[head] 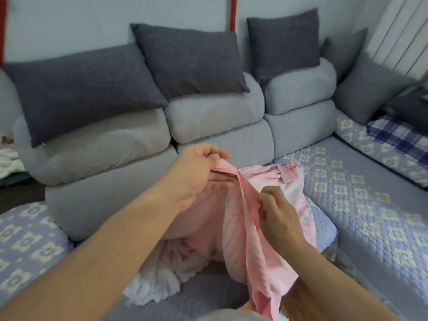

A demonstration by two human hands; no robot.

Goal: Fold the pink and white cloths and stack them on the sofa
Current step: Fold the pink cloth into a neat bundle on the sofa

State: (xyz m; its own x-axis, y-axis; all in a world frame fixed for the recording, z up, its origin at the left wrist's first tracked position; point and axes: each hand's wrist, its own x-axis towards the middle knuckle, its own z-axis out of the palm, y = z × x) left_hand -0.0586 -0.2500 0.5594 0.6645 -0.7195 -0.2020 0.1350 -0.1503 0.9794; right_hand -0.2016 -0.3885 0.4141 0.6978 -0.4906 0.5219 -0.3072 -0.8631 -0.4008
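Above the quilted seat of the grey sofa [208, 117], both hands hold up a pink cloth [240, 228]. The left hand [199, 172] pinches the cloth's top edge, fingers curled round the fabric; the right hand [278, 212], lower and just beside it, grips a fold along the same edge. Most of the cloth hangs down between the forearms. Beneath it a crumpled white cloth [155, 286] lies on the patterned lilac cover [347, 200]. Dark grey cushions [192, 63] lean against the backrest.
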